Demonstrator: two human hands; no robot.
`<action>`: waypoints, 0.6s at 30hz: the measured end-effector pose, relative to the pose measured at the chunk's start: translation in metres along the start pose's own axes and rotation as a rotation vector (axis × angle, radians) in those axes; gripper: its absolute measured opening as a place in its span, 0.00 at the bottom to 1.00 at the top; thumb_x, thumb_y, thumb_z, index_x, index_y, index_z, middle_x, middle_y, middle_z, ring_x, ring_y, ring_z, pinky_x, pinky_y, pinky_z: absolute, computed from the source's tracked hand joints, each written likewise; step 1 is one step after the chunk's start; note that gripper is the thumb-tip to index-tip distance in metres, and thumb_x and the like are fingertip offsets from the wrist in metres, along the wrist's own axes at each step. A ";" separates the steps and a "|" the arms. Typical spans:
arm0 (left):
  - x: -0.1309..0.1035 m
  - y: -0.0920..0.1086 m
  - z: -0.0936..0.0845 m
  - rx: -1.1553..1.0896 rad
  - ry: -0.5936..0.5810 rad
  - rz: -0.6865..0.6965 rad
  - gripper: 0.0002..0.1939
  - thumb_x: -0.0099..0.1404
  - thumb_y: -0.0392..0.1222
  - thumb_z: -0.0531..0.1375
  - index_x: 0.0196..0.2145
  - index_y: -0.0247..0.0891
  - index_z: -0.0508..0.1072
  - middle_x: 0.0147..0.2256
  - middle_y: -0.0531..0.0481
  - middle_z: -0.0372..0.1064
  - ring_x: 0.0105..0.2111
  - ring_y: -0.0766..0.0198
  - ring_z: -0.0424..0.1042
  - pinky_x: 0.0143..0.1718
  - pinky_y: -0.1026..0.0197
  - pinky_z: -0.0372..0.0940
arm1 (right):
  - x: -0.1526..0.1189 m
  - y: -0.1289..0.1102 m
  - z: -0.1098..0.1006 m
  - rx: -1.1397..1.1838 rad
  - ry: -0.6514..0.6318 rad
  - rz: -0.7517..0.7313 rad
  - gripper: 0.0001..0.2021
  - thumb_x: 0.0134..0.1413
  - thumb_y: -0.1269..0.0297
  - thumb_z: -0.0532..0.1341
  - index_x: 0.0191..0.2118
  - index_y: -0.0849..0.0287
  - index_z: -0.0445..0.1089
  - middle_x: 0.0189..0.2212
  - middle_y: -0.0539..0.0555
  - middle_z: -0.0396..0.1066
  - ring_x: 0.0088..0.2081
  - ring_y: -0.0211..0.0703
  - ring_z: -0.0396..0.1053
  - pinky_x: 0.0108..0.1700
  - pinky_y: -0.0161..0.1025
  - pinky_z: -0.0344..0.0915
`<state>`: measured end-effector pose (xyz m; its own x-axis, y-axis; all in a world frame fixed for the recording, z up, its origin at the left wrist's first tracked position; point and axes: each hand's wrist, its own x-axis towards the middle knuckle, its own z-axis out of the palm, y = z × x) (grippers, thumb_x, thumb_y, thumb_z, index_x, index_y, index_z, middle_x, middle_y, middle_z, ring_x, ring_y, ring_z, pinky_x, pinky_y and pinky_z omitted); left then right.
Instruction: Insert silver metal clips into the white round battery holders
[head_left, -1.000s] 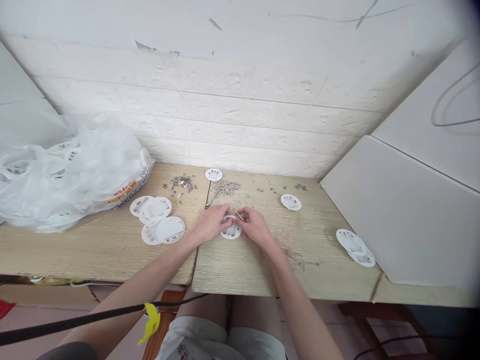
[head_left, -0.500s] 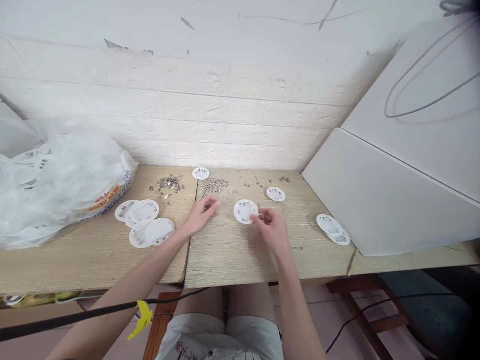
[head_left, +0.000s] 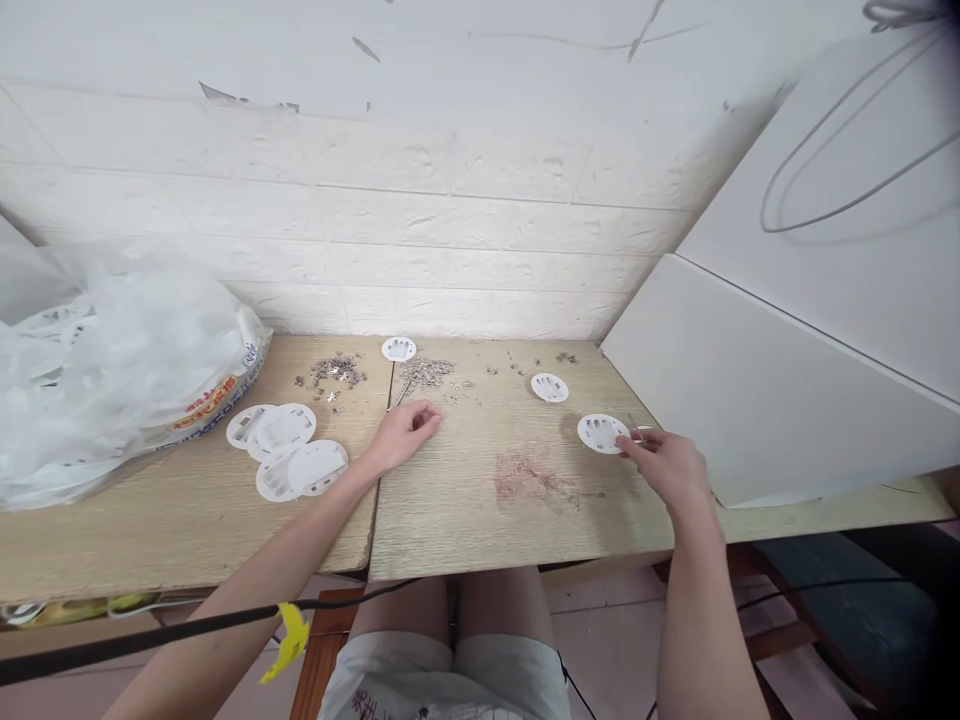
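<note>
My right hand [head_left: 666,468] is closed on the edge of a round white plastic plate [head_left: 602,434] with slots and small metal pieces in it, raised a little above the table's right side. A thin, slender item [head_left: 637,432] shows by those fingers, too small to name. My left hand [head_left: 407,432] rests on the table with its fingers curled together; whatever they hold, if anything, is hidden. Just beyond it lies a pile of small metal pieces [head_left: 426,373], with a thin metal strip [head_left: 405,390] beside the hand. Another white plate [head_left: 550,388] lies farther back.
Several white plates [head_left: 289,430] overlap at the left, before a large plastic bag [head_left: 150,350]. A second metal heap [head_left: 337,371] and one plate [head_left: 399,348] lie near the wall. A white panel [head_left: 780,400] leans at right. A black cable [head_left: 187,625] crosses in front.
My right hand has carried the white plate to the right, over where other plates lay, uncovering a reddish stain on the table. My left hand has stayed nearly in place.
</note>
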<state>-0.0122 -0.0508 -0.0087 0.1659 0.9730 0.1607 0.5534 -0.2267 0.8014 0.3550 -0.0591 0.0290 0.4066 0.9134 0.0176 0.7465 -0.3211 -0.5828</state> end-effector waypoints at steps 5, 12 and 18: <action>-0.001 0.002 -0.001 -0.012 -0.010 -0.006 0.13 0.60 0.48 0.52 0.31 0.37 0.70 0.26 0.52 0.67 0.26 0.66 0.62 0.29 0.63 0.58 | 0.013 0.014 -0.006 -0.068 0.146 0.073 0.15 0.39 0.55 0.58 0.30 0.60 0.74 0.26 0.60 0.74 0.27 0.50 0.67 0.28 0.43 0.58; 0.000 0.000 0.000 0.012 -0.011 -0.001 0.12 0.60 0.46 0.52 0.30 0.37 0.71 0.25 0.53 0.68 0.26 0.66 0.63 0.29 0.64 0.58 | 0.022 0.039 -0.021 -0.290 0.203 0.110 0.17 0.45 0.53 0.57 0.34 0.59 0.75 0.29 0.65 0.73 0.33 0.59 0.69 0.30 0.47 0.59; 0.001 -0.002 0.001 0.033 -0.006 0.015 0.11 0.60 0.45 0.52 0.29 0.37 0.71 0.24 0.53 0.67 0.25 0.67 0.63 0.28 0.64 0.57 | 0.007 0.026 -0.019 -0.297 0.300 0.074 0.15 0.50 0.53 0.55 0.36 0.56 0.73 0.31 0.65 0.73 0.35 0.62 0.70 0.33 0.50 0.60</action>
<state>-0.0124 -0.0494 -0.0107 0.1792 0.9691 0.1695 0.5770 -0.2431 0.7797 0.3875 -0.0659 0.0295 0.5672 0.7860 0.2461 0.8111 -0.4812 -0.3325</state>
